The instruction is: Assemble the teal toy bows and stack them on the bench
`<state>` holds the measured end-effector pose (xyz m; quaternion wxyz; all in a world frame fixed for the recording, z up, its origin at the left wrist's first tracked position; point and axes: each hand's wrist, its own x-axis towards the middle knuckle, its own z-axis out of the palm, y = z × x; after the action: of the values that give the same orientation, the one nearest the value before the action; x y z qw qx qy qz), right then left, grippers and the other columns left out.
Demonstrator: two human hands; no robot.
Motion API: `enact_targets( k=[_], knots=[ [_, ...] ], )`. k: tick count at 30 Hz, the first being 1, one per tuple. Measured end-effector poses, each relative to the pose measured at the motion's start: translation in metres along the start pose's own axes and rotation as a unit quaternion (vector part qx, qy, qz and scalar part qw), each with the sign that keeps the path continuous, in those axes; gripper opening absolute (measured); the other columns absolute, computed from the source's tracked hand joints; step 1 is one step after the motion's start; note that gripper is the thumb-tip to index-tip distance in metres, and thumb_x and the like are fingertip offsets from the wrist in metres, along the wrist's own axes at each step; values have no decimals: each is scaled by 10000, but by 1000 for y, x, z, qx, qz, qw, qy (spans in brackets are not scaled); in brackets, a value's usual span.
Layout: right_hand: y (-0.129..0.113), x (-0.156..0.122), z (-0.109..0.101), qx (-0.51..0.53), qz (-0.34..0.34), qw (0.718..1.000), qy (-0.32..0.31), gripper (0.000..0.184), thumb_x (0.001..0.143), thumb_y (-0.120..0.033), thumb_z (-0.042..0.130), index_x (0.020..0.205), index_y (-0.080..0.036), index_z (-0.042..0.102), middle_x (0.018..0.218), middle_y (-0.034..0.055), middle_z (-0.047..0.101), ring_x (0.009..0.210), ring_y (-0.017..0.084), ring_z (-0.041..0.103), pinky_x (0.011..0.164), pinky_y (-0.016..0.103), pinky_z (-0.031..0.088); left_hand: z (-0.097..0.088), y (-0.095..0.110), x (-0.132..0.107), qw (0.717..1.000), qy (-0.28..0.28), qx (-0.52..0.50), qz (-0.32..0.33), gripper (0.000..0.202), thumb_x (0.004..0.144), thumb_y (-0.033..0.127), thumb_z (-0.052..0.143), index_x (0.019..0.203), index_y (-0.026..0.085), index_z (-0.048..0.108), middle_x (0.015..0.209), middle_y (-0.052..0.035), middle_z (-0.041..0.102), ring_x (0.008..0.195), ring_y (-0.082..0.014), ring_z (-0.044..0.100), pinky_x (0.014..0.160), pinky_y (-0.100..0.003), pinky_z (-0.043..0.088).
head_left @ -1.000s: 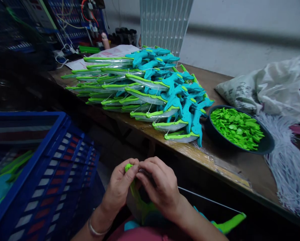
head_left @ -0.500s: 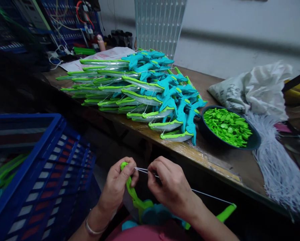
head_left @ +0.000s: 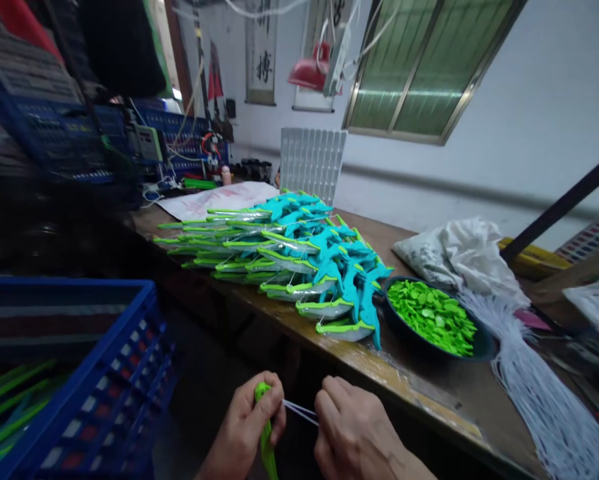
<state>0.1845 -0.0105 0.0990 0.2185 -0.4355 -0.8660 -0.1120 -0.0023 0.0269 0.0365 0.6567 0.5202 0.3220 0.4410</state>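
Note:
My left hand [head_left: 247, 420] pinches the tip of a bright green toy bow limb [head_left: 266, 445], thumb across it. The lower part of this bow runs out of the bottom of the picture. A doubled white cord [head_left: 299, 411] stretches from that tip to my right hand [head_left: 354, 427], whose fingers are curled closed around it. Beyond my hands, on the table [head_left: 494, 400], lies a heap of similar blue and green toy bows [head_left: 349, 287] with strings on them. To the right of the heap stands a dark bowl [head_left: 485, 352] holding many small green plastic pieces [head_left: 432, 319].
A blue plastic crate [head_left: 142, 293] with more green and blue parts stands at my left. A bundle of loose white cords [head_left: 534, 393] hangs over the table's right side. Behind it are a white sack [head_left: 449, 250] and a slanting dark bar [head_left: 559, 207].
The head view has tilted up, so the window and wall scrolls show and my hands sit lower. The right hand has drawn slightly farther from the left, with the cord still taut.

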Motion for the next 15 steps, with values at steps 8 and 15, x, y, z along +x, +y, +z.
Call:
enact_targets(
  k=[8,15],
  knots=[
    [4,9,-31,-82,-37,996,-24,140,763,-64,522,762,-204,512,750,30,533,644,183,473,553,322,332,8,7,-8,1000,-3,-7,17,424,951,557,547,741,192,501,529,22,467,503,-113,362,522,-255,279],
    [10,10,-51,-72,-59,988,120,181,912,-54,411,872,-165,549,760,60,579,664,189,555,563,301,436,-16,56,36,995,16,-75,71,363,920,448,627,703,173,530,504,12,508,469,-101,404,489,-218,298]
  ],
)
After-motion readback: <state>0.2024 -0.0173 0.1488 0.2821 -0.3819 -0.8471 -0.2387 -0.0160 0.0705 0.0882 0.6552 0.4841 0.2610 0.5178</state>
